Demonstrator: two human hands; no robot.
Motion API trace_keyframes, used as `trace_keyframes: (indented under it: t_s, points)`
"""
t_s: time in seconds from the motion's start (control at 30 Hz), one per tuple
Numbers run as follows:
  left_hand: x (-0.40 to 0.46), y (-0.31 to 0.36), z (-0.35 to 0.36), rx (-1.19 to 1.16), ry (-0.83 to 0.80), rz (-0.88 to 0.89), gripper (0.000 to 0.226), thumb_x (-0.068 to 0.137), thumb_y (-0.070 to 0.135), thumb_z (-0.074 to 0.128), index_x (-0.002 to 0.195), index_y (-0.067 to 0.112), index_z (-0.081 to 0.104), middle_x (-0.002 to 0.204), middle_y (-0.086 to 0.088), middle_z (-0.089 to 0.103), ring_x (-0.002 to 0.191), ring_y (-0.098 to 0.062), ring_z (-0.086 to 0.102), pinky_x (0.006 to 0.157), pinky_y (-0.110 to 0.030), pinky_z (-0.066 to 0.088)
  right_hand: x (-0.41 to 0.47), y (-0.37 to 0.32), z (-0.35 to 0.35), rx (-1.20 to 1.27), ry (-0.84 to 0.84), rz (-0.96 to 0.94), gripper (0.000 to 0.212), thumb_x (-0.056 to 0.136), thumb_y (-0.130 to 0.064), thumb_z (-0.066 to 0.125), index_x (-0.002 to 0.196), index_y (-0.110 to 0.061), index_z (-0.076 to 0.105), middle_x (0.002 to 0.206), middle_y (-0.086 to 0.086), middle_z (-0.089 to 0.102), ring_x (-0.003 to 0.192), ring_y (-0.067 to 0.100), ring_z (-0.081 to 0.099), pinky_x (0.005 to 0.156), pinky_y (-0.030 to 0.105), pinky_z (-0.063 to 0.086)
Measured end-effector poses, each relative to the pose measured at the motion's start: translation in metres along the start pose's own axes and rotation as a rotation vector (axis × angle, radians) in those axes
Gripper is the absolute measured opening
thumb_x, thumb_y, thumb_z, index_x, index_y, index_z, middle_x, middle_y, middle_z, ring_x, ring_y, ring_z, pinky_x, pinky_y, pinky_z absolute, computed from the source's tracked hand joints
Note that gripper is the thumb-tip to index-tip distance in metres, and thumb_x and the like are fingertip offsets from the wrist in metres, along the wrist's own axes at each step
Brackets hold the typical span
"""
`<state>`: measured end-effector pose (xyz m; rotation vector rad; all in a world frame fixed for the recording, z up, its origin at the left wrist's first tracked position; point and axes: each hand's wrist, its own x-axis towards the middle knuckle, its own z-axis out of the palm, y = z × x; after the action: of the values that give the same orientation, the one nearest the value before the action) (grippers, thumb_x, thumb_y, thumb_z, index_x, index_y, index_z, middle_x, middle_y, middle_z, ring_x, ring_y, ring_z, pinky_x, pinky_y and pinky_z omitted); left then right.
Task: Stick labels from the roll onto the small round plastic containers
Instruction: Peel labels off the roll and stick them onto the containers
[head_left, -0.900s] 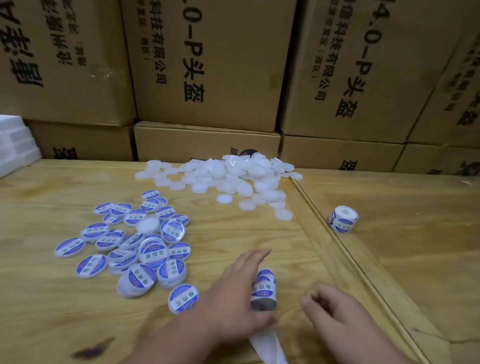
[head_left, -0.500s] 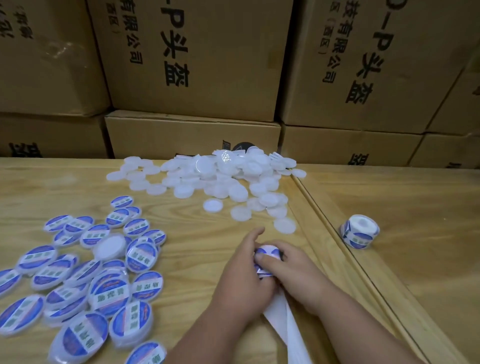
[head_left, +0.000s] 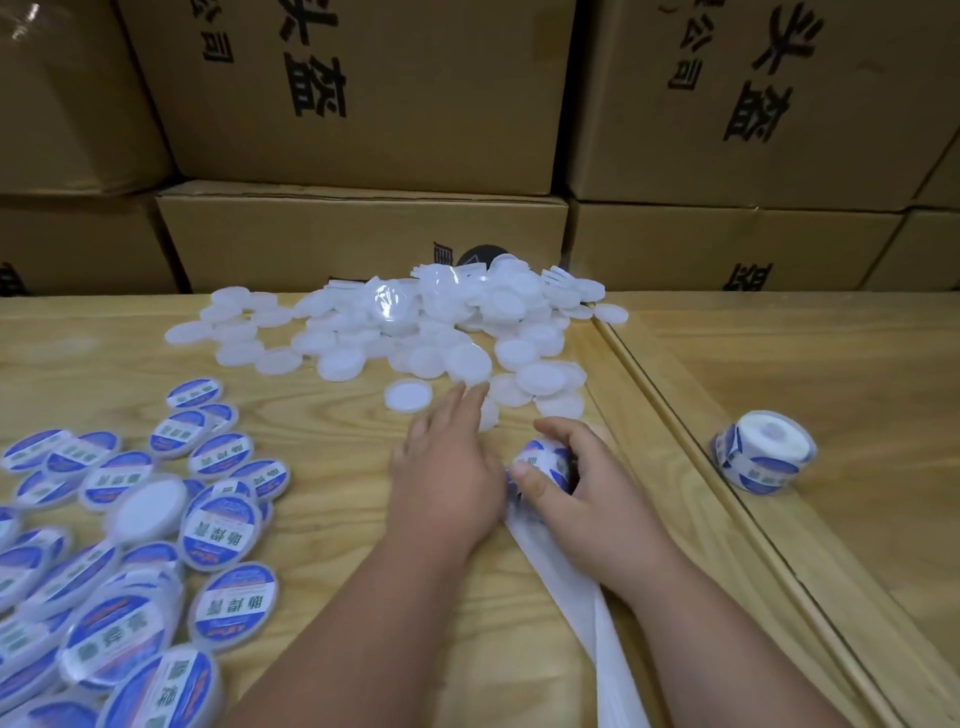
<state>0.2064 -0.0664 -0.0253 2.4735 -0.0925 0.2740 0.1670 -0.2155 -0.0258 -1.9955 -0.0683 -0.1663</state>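
Label roll held at the table's middle, plain containers just beyond

The label roll (head_left: 540, 462) is gripped by the curled right hand (head_left: 576, 493), thumb on its near face. The left hand (head_left: 447, 467) is stretched flat, fingertips (head_left: 475, 392) reaching the nearest of the unlabelled containers (head_left: 415, 332). Labelled containers (head_left: 130, 545) are spread on the wooden table (head_left: 337, 519) to the left.
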Motion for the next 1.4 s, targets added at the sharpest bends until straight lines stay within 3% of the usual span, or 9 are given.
trace_keyframes:
  t_s: [0.1,0.2,0.37,0.57,0.7,0.9,1.1,1.23,1.4]
  points:
    - [0.005,-0.001,0.006,0.073,0.008,-0.028,0.061,0.093,0.029,0.05,0.151,0.042,0.033,0.151,0.013,0.045,0.137,-0.017,0.035,0.108,-0.041,0.029,-0.005,-0.003,-0.004,0.019,-0.02,-0.01,0.057,0.08,-0.044,0.075,0.129,-0.048,0.048,0.136,-0.023,0.042,0.128,0.003,0.05,0.107,0.029,0.046]
    - [0.005,-0.004,0.007,0.085,0.044,-0.025,0.053,0.093,0.032,0.052,0.145,0.042,0.043,0.142,0.013,0.052,0.134,-0.017,0.039,0.107,-0.039,0.029,-0.014,-0.004,-0.014,-0.124,-0.121,-0.034,0.074,0.065,-0.04,0.064,0.135,-0.05,0.041,0.133,-0.024,0.03,0.132,0.001,0.041,0.107,0.021,0.039]
    - [0.006,-0.008,0.007,0.055,0.044,-0.022,0.035,0.093,0.033,0.057,0.128,0.038,0.061,0.118,0.01,0.06,0.121,-0.019,0.048,0.102,-0.036,0.033,-0.015,-0.003,-0.019,-0.024,0.012,-0.023,0.048,0.075,-0.018,0.071,0.111,-0.043,0.052,0.113,-0.021,0.057,0.097,-0.008,0.056,0.079,0.007,0.044]
    - [0.004,-0.009,0.004,0.004,0.021,-0.015,0.054,0.088,0.045,0.06,0.141,0.04,0.05,0.155,0.011,0.037,0.141,-0.021,0.033,0.114,-0.039,0.027,-0.013,-0.002,-0.025,0.168,0.066,0.032,0.014,0.076,-0.035,0.061,0.089,-0.032,0.065,0.086,-0.007,0.07,0.076,0.007,0.062,0.069,0.017,0.048]
    - [0.005,-0.01,0.006,0.097,-0.02,0.019,0.057,0.092,0.056,0.054,0.146,0.044,0.041,0.152,0.016,0.043,0.14,-0.017,0.031,0.113,-0.041,0.023,-0.01,-0.001,-0.02,0.042,0.046,0.038,0.02,0.087,-0.037,0.06,0.08,-0.02,0.067,0.071,-0.004,0.065,0.065,0.004,0.055,0.058,0.015,0.041]
    - [0.005,-0.012,0.001,-0.146,0.052,-0.08,0.068,0.081,0.054,0.068,0.143,0.038,0.044,0.126,0.009,0.055,0.123,-0.017,0.051,0.106,-0.037,0.04,-0.002,0.0,-0.014,-0.099,0.197,0.052,0.024,0.097,-0.033,0.056,0.078,-0.02,0.066,0.088,-0.006,0.064,0.077,-0.002,0.057,0.063,0.018,0.041]
    - [-0.026,-0.005,-0.017,-0.48,0.182,-0.236,0.068,0.082,0.049,0.07,0.143,0.038,0.041,0.131,0.004,0.046,0.111,-0.011,0.053,0.086,-0.024,0.038,-0.018,-0.005,-0.014,0.055,0.362,0.035,0.041,0.097,-0.04,0.056,0.067,-0.013,0.052,0.055,-0.011,0.048,0.051,0.008,0.041,0.054,0.03,0.037]
    - [-0.076,-0.001,-0.025,-0.581,0.155,-0.159,0.048,0.08,0.051,0.067,0.126,0.048,0.053,0.124,0.019,0.044,0.107,0.019,0.046,0.077,0.0,0.036,-0.034,-0.01,-0.008,0.025,0.32,-0.005,0.061,0.086,-0.053,0.052,0.062,0.003,0.048,0.052,0.015,0.042,0.05,0.015,0.036,0.048,0.033,0.034]
    - [-0.111,-0.015,-0.044,-0.673,0.131,-0.113,0.031,0.081,0.049,0.071,0.112,0.045,0.064,0.121,0.017,0.053,0.107,0.017,0.051,0.081,0.004,0.036,-0.047,-0.014,-0.001,0.01,0.211,-0.118,0.046,0.081,-0.058,0.057,0.054,-0.022,0.045,0.047,-0.012,0.039,0.05,0.006,0.035,0.05,0.02,0.032]
